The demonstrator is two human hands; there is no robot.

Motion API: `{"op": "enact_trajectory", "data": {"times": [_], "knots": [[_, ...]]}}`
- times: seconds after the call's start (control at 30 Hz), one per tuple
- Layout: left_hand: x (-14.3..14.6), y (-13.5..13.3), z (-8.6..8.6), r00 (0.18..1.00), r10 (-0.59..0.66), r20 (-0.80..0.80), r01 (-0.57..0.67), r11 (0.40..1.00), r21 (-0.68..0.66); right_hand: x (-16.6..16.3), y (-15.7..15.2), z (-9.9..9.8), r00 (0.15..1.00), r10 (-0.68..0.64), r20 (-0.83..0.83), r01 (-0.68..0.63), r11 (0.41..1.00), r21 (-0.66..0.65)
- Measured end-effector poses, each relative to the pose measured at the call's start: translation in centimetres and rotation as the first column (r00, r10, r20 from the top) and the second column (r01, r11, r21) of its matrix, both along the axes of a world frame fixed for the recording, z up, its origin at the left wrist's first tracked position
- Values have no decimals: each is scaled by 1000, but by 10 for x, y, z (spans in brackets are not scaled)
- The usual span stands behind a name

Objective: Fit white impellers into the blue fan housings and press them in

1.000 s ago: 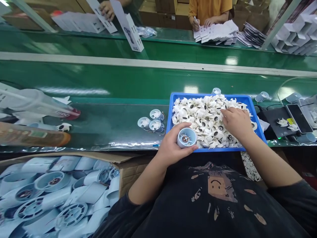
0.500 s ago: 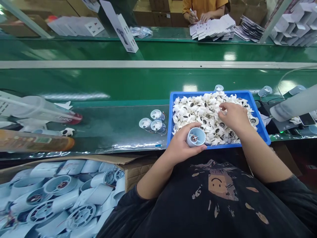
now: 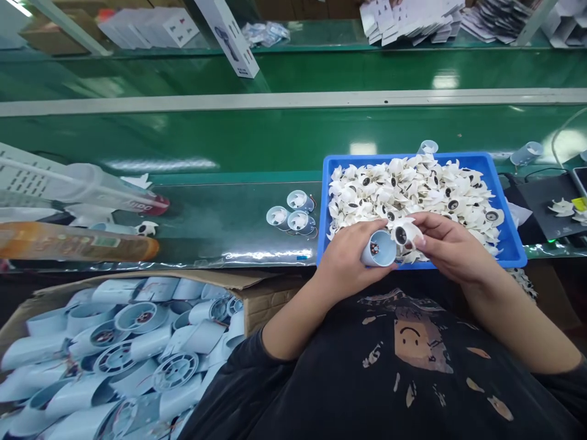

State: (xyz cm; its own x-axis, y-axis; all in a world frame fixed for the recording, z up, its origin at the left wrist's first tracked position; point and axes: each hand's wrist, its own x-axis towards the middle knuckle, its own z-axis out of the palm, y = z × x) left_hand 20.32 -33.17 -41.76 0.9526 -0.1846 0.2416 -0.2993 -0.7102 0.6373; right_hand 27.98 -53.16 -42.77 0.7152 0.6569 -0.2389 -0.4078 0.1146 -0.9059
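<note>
My left hand (image 3: 345,253) is wrapped round a light blue cylindrical motor housing (image 3: 386,249), its open mouth tilted up and a copper-coloured motor visible inside. Between the fingers of my right hand (image 3: 452,244) is a white fan impeller (image 3: 406,234) with a dark round hub facing the housing. The two parts are close together at the front edge of a blue tray (image 3: 514,241). A heap of white impellers (image 3: 413,189) fills that tray. Left of it, several blue housings (image 3: 300,221) with white impellers inside stand on the bench.
At lower left, a cardboard box (image 3: 270,308) holds many blue housings (image 3: 147,342). Bottles (image 3: 77,241) lie at the left of the bench. Beyond runs a green conveyor surface (image 3: 229,143). A white carton (image 3: 233,46) and paper stacks (image 3: 413,21) are at the back.
My right hand has come back from the heap with an impeller and now holds it beside the housing. My left hand still holds the housing. The camera view has tilted down.
</note>
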Motion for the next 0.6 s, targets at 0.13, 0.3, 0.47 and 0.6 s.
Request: {"op": "enact_trajectory", "data": {"times": [0.13, 0.3, 0.47, 0.6], "knots": [[6, -8, -1, 995, -33, 96, 23, 994, 106, -3, 2, 16, 728, 160, 667, 80, 946, -313], [2, -26, -7, 976, -12, 216, -23, 987, 160, -3, 12, 18, 357, 297, 886, 199, 902, -383], [28, -17, -3, 984, -79, 162, 42, 975, 219, -1, -5, 3, 414, 112, 903, 252, 940, -232], [130, 21, -16, 988, 157, 11, -153, 940, 306, -11, -45, 9, 399, -144, 906, 462, 885, -63]]}}
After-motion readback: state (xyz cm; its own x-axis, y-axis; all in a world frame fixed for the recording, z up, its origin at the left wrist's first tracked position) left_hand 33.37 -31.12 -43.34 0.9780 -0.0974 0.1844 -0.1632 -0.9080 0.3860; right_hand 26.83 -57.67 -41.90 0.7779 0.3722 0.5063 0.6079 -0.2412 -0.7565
